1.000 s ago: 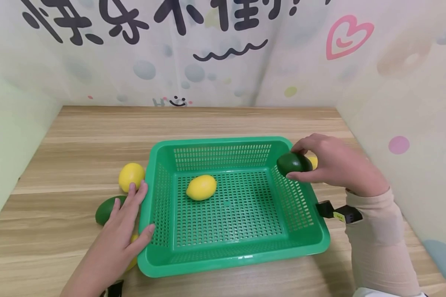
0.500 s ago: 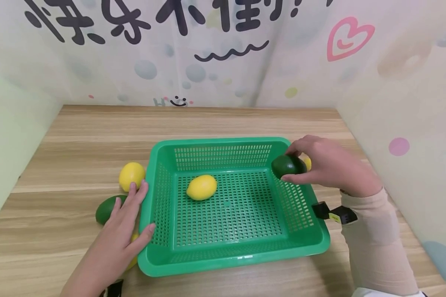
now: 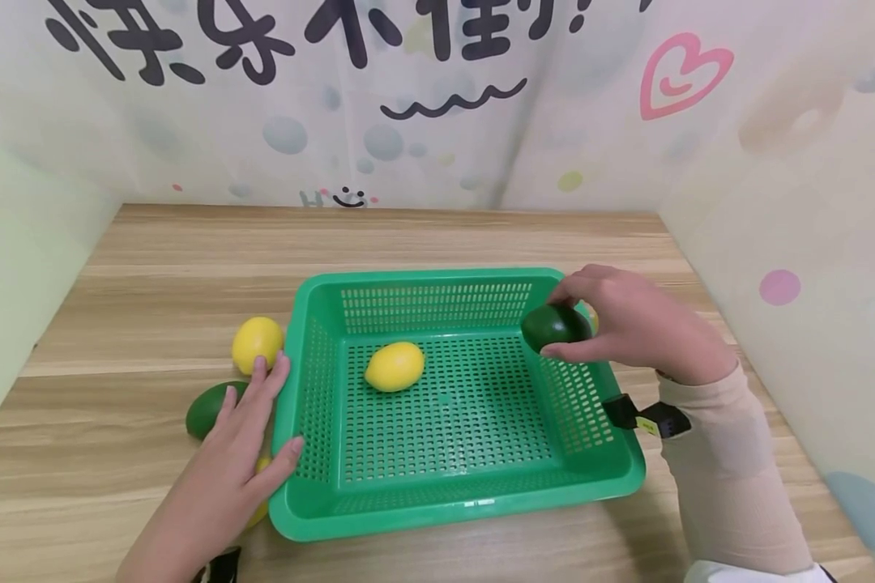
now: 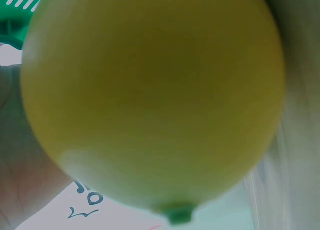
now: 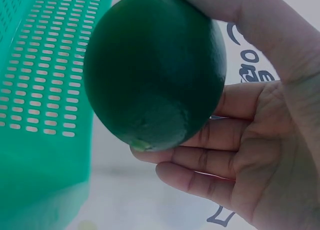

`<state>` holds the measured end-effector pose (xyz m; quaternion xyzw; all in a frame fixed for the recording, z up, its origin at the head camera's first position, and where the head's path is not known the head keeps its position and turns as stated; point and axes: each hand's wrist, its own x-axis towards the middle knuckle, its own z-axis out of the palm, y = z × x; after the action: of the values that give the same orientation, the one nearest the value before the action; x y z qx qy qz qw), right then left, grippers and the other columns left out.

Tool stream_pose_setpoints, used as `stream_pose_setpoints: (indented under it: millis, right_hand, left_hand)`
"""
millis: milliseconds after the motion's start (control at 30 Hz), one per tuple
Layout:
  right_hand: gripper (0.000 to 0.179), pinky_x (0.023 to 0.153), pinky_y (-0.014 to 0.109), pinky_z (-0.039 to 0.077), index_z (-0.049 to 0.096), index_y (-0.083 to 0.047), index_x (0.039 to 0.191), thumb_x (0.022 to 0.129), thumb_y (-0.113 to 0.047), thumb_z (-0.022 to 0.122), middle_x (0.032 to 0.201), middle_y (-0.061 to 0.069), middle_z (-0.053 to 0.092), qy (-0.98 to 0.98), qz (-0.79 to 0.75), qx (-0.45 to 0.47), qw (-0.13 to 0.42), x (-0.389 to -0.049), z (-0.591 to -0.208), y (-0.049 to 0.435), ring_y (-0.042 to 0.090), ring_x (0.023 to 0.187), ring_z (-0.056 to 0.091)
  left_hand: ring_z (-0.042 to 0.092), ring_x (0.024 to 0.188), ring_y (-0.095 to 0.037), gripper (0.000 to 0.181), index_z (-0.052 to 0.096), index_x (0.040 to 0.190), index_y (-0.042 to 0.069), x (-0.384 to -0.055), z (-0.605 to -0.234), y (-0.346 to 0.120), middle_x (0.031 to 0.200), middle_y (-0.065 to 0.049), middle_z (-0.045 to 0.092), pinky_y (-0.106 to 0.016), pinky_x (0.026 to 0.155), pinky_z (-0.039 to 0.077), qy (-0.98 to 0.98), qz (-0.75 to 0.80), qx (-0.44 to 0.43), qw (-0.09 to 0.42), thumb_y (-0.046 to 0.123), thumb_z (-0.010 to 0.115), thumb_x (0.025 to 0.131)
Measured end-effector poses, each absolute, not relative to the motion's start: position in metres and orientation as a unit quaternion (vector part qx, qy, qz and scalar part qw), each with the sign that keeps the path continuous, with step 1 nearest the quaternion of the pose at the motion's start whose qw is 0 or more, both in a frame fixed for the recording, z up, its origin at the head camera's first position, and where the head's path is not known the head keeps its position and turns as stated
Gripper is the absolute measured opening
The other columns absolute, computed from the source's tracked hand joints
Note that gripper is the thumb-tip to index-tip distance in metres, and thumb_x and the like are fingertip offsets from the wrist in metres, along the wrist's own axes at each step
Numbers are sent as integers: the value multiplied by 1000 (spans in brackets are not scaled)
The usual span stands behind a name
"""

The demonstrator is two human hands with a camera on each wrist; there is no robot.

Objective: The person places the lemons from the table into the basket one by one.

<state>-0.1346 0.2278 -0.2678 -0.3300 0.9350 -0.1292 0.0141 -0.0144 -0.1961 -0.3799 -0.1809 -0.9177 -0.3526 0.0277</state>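
Observation:
My right hand [image 3: 630,324] grips a glossy dark green avocado [image 3: 554,325] between thumb and fingers. In the head view the avocado overlaps the right wall of a green plastic basket [image 3: 467,508]; in the right wrist view the avocado [image 5: 155,70] appears close beside the slotted wall. One lemon [image 3: 395,367] lies inside the basket, left of its middle. My left hand [image 3: 226,461] rests at the left rim, fingers extended and thumb over the edge. A round yellow fruit with a green stem end [image 4: 155,100] fills the left wrist view, partly covered by that hand in the head view.
Left of the basket, a lemon [image 3: 257,344] and a second dark green avocado [image 3: 207,411] lie on the wooden table [image 3: 117,324]. Behind my right hand a bit of a yellow fruit [image 3: 594,319] shows. A printed wall covering [image 3: 445,146] closes off the back.
My right hand has moved a little to the left with the avocado, farther over the basket's right side. The left hand, the basket and the lemon in it have stayed in place.

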Motion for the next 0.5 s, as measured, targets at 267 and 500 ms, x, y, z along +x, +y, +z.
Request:
stream_pose_setpoints:
  millis: [267,500]
  right_hand:
    - [35,72,33,52,76,-9,101,78,-31,90,91,-5,67,928,-133,-347,12,-136,-267,220,11,82,56]
    - [37,69,32,52,75,-6,100,77,-30,90,90,-3,66,920,-129,-369,12,-140,-266,213,11,80,56]
  left_hand:
    - [5,159,-24,82,7,167,15,-13,-379,-195,170,-11,18,-44,127,-3,-918,-352,-179,24,21,60,105]
    - [5,159,-24,82,6,167,17,-12,-378,-193,171,-12,16,-45,127,-4,-919,-352,-177,20,23,59,105]
